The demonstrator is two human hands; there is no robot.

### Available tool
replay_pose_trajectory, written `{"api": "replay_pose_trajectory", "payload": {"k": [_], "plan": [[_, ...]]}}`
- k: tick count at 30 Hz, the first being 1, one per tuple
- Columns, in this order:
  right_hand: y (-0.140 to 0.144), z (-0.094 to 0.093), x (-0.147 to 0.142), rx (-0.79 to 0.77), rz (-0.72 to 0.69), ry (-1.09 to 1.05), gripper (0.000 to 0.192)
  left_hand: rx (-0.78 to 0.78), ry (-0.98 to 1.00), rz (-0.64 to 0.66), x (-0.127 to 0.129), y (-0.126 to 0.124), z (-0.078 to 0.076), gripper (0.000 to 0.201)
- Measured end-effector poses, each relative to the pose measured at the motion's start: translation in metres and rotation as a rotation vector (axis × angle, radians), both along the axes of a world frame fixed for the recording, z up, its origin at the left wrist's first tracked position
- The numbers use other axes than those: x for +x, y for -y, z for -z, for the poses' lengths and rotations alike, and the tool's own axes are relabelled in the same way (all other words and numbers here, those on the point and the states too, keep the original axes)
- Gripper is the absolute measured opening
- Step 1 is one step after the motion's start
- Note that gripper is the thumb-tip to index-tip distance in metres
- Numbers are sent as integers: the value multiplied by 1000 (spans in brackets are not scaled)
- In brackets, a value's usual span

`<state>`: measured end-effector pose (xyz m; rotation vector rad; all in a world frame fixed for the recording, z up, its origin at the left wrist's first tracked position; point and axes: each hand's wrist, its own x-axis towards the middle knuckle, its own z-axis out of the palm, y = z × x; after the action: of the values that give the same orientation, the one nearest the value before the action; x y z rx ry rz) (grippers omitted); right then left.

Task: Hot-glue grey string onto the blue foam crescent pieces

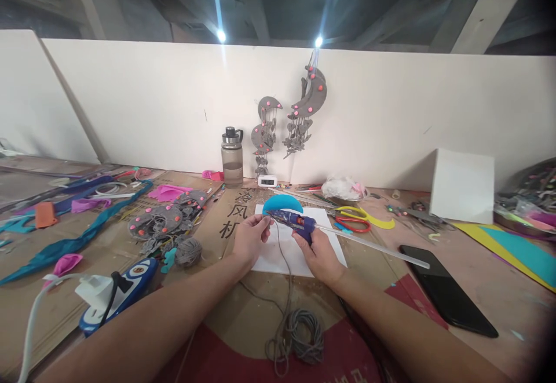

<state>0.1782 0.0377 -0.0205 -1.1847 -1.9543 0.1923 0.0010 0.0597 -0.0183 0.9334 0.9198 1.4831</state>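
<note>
My right hand grips a blue glue gun by its handle, nozzle pointing left, with a clear glue stick sticking out to the right. My left hand pinches a grey cord right at the nozzle tip. The cord runs down to a loose coil near me. Just behind the gun lies a blue foam crescent on a white sheet.
Red and yellow scissors, a black phone, a water bottle, grey felt moon hangings, a grey yarn ball, a power strip, a white box and coloured foam scraps lie around on cardboard.
</note>
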Motion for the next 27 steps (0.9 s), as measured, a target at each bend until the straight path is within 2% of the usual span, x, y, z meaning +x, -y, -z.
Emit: {"api": "replay_pose_trajectory", "payload": {"k": [12, 27], "plan": [[-1, 1, 0, 34, -4, -9, 31, 0, 9, 1, -1, -3, 5, 32], [-1, 1, 0, 22, -7, -13, 32, 6, 11, 4, 0, -1, 3, 31]]}}
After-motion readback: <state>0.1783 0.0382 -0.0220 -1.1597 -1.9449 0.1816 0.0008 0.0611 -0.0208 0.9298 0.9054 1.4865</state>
